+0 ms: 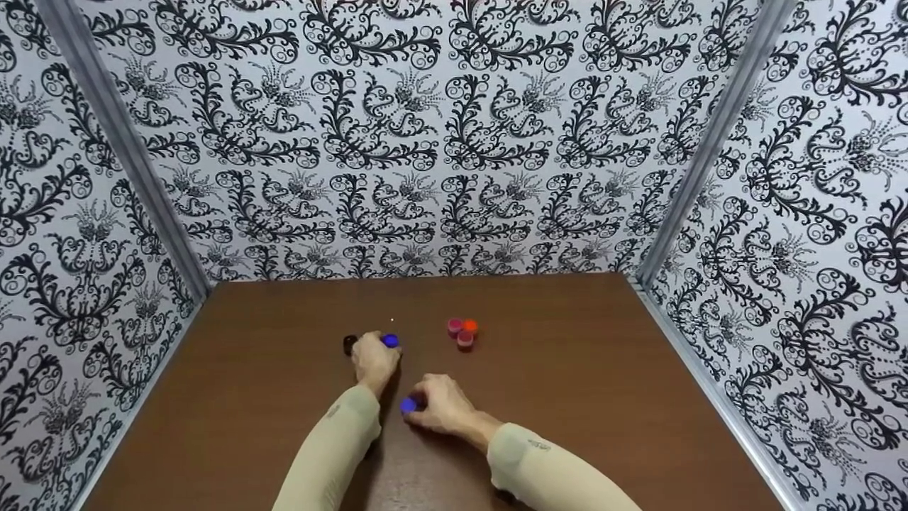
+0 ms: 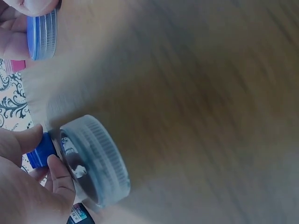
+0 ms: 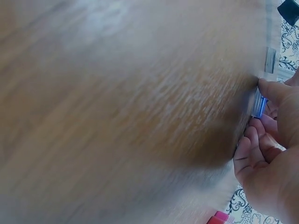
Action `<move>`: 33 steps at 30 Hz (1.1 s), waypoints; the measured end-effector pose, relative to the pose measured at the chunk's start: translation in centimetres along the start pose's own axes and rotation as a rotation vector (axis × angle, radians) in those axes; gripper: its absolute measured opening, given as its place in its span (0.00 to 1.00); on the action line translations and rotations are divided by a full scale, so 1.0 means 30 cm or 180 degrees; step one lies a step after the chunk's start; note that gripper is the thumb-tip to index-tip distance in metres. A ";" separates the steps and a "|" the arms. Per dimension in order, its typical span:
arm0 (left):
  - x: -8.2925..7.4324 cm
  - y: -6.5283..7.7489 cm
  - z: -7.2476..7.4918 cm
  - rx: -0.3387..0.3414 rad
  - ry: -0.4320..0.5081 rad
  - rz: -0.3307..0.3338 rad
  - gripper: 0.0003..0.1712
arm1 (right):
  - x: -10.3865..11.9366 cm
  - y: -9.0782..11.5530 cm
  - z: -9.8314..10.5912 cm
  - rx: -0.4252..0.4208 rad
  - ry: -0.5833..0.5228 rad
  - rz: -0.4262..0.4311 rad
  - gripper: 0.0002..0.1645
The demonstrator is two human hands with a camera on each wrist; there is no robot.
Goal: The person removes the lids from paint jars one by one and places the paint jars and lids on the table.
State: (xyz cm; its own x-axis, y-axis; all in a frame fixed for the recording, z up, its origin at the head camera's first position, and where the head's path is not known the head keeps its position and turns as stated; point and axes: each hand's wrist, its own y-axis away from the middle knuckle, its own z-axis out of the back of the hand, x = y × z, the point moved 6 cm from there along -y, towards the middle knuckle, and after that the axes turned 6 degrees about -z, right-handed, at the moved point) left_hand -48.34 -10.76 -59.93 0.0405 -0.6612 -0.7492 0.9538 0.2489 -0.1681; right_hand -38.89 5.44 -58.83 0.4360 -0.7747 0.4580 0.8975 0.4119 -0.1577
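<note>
My left hand [image 1: 374, 355] reaches out at centre-left of the table, thumb and fingertips pinching a small blue pot [image 2: 42, 151]. Close beside those fingers is a clear, ribbed round container [image 2: 96, 161] with some white bits in it; it is hidden in the head view. A black pot [image 1: 350, 345] with a label stands just left of the hand. Nearer to me, my right hand [image 1: 441, 404] pinches a small round blue-lidded pot [image 1: 408, 405], whose clear ribbed side [image 2: 46, 35] shows in the left wrist view, low over the table.
Two pinkish-red pots [image 1: 455, 328] and an orange one [image 1: 470, 326] stand clustered right of centre, beyond the right hand. The brown table [image 1: 567, 383] is enclosed at the back and sides by black-and-white patterned walls [image 1: 425, 142] with grey corner posts.
</note>
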 end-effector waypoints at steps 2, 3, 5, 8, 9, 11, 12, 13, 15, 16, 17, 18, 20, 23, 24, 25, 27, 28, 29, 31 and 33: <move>-0.008 0.004 0.004 -0.0047 -0.0031 -0.0055 0.21 | 0.004 0.004 0.003 -0.0029 0.0019 0.0023 0.17; -0.012 0.007 0.007 -0.0072 -0.0052 -0.0095 0.20 | 0.005 0.006 0.005 -0.0043 0.0017 0.0036 0.18; -0.015 0.012 0.011 -0.0088 -0.0082 -0.0146 0.18 | 0.008 0.010 0.007 -0.0051 0.0006 0.0050 0.19; -0.013 0.017 0.013 -0.0039 -0.0130 -0.0172 0.21 | 0.008 0.010 0.009 -0.0016 -0.0046 0.0025 0.20; -0.013 0.018 0.014 -0.0015 -0.0152 -0.0181 0.23 | 0.006 0.008 0.010 -0.0001 -0.0068 0.0009 0.20; -0.015 0.018 0.018 0.0017 -0.0183 -0.0215 0.26 | 0.002 0.005 0.016 0.0021 -0.0106 -0.0023 0.19; -0.017 0.018 0.021 0.0028 -0.0195 -0.0242 0.28 | 0.000 0.002 0.020 0.0026 -0.0129 -0.0036 0.18; -0.021 0.018 0.025 0.0021 -0.0200 -0.0295 0.30 | -0.002 -0.001 0.026 0.0021 -0.0155 -0.0043 0.18; -0.030 0.018 0.034 -0.0005 -0.0194 -0.0412 0.32 | -0.006 -0.008 0.041 -0.0019 -0.0188 -0.0055 0.17; -0.036 0.018 0.039 -0.0027 -0.0177 -0.0474 0.32 | -0.008 -0.012 0.050 -0.0042 -0.0209 -0.0051 0.17; -0.042 0.020 0.045 -0.0053 -0.0160 -0.0533 0.33 | -0.009 -0.017 0.060 -0.0069 -0.0224 -0.0036 0.17; -0.047 0.021 0.051 -0.0081 -0.0147 -0.0588 0.32 | -0.011 -0.022 0.069 -0.0096 -0.0237 -0.0033 0.17; -0.062 0.025 0.061 -0.0142 -0.0150 -0.0727 0.31 | -0.017 -0.030 0.091 -0.0156 -0.0266 -0.0010 0.19; -0.084 0.034 0.075 -0.0213 -0.0167 -0.0914 0.29 | -0.026 -0.040 0.126 -0.0229 -0.0320 0.0039 0.21; -0.092 0.038 0.077 -0.0222 -0.0179 -0.0976 0.29 | -0.031 -0.041 0.138 -0.0256 -0.0330 0.0047 0.21; -0.099 0.041 0.079 -0.0225 -0.0190 -0.1035 0.28 | -0.034 -0.042 0.150 -0.0281 -0.0333 0.0057 0.22; -0.112 0.050 0.081 -0.0212 -0.0184 -0.1128 0.27 | -0.043 -0.043 0.175 -0.0324 -0.0337 0.0053 0.22; -0.119 0.055 0.081 -0.0206 -0.0182 -0.1180 0.27 | -0.048 -0.043 0.186 -0.0353 -0.0322 0.0048 0.22; -0.127 0.059 0.080 -0.0198 -0.0186 -0.1246 0.26 | -0.053 -0.043 0.197 -0.0387 -0.0316 0.0048 0.21; -0.143 0.067 0.075 -0.0212 -0.0207 -0.1392 0.25 | -0.064 -0.044 0.216 -0.0460 -0.0292 0.0051 0.19; -0.161 0.076 0.070 -0.0249 -0.0234 -0.1554 0.22 | -0.077 -0.044 0.232 -0.0533 -0.0286 0.0051 0.18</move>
State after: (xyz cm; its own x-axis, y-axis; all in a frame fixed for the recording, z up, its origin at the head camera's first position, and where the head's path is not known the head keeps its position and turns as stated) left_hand -45.72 -8.47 -55.35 -0.3817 -0.7612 -0.5242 0.8415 -0.0517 -0.5377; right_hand -41.56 10.02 -53.59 0.4493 -0.7196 0.5294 0.8923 0.3323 -0.3056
